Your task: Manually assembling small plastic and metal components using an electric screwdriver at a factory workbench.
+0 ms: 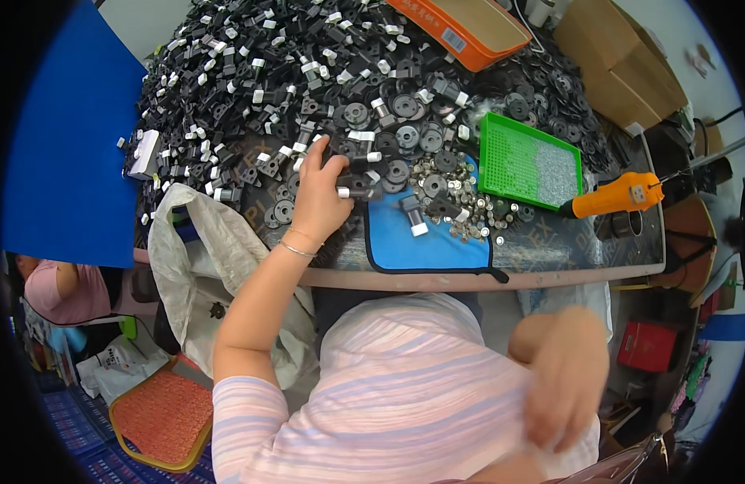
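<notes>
My left hand [321, 192] reaches over the near side of a big heap of black plastic parts with white ends [251, 89]. Its visible fingers are apart, with the tips among the parts, and I see nothing gripped in them. Close beside the hand lies a black part with a white end [360, 193]. Round black discs [397, 171] lie to its right. Another black-and-white part [414, 215] rests on a blue cloth mat [429, 246] beside small metal pieces [473, 202]. My right hand [568, 379] is off the table at the lower right, smeared by motion.
A green tray [495, 153] holds small silvery pieces. An orange-yellow power screwdriver [618, 196] lies beside it. An orange box [469, 32] and a cardboard carton [622, 64] stand at the back right. A whitish sack [219, 250] hangs at the table's front edge.
</notes>
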### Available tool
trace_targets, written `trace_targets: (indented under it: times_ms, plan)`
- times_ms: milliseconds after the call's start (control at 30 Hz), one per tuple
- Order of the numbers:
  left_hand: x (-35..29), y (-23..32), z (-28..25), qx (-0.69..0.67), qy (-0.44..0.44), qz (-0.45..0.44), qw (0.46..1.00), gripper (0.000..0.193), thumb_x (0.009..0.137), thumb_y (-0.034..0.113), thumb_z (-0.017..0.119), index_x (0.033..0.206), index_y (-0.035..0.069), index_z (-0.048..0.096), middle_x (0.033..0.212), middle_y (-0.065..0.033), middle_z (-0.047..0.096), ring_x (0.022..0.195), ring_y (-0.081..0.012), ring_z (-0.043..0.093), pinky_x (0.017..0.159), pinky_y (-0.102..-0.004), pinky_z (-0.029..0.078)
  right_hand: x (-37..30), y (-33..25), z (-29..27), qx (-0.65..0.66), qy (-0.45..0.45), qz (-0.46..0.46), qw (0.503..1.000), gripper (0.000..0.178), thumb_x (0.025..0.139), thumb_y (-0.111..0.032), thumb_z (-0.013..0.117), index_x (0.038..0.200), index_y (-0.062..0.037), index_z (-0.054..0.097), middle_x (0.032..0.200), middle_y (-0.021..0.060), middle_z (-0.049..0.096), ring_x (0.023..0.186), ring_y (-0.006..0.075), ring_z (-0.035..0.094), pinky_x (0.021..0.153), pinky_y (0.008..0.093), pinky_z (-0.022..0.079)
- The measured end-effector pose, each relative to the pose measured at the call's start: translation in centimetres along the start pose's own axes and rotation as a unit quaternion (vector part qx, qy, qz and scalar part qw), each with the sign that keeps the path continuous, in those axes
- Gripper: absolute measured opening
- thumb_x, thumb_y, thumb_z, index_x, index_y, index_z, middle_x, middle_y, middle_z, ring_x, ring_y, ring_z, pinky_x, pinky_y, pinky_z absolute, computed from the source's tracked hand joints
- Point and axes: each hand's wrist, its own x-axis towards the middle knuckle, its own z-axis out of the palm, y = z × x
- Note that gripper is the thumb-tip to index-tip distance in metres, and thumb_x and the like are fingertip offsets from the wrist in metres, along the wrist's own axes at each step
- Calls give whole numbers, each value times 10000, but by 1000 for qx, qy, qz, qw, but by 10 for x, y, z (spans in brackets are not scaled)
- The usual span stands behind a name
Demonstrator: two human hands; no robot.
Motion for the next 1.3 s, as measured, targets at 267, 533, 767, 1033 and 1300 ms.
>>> trace_targets:
  times_ms: [267, 533, 767, 1033, 1300]
  plan:
    - [-27, -1, -38, 6, -33, 4, 999, 764, 578, 129, 801, 1279, 96, 498, 1450, -182, 314, 1347, -415, 257, 1094, -471, 279, -62, 85, -25, -549, 338, 578, 500, 394, 740, -297, 746, 1039, -83, 605, 1000, 87, 604, 811, 294, 631, 679, 380, 515]
    - [-87, 24, 4, 123, -33, 101, 987, 482, 734, 239, 701, 1180, 113, 571, 1351, -124, 444, 1275, -300, 377, 1034, -496, 233, -61, 141, -42, -556, 276, 658, 425, 503, 769, -264, 698, 1198, -67, 525, 996, 115, 603, 842, 282, 632, 661, 383, 529]
    - [-81, -19, -23, 73, -74, 169, 980, 379, 730, 56, 631, 1103, 111, 597, 1270, -100, 517, 1246, -305, 437, 1054, -534, 260, -67, 114, -20, -371, 517, 562, 529, 264, 853, -117, 594, 1101, -31, 569, 982, 135, 615, 730, 296, 639, 631, 364, 510]
    - [-87, -18, -30, 72, 8, 78, 994, 434, 656, 96, 736, 1068, 58, 606, 1162, -131, 554, 1110, -347, 480, 955, -453, 385, -58, 107, -8, -483, 417, 634, 437, 334, 796, -233, 693, 1070, -62, 607, 993, 124, 560, 832, 262, 627, 665, 356, 510]
    - [-91, 10, -29, -669, -53, -356, 650, 358, 983, 355, 433, 1152, 49, 512, 1065, -162, 633, 901, -294, 662, 728, -370, 570, -43, 161, -64, -588, 314, 555, 498, 353, 717, -224, 737, 1021, -86, 623, 976, 88, 586, 927, 290, 578, 775, 386, 493]
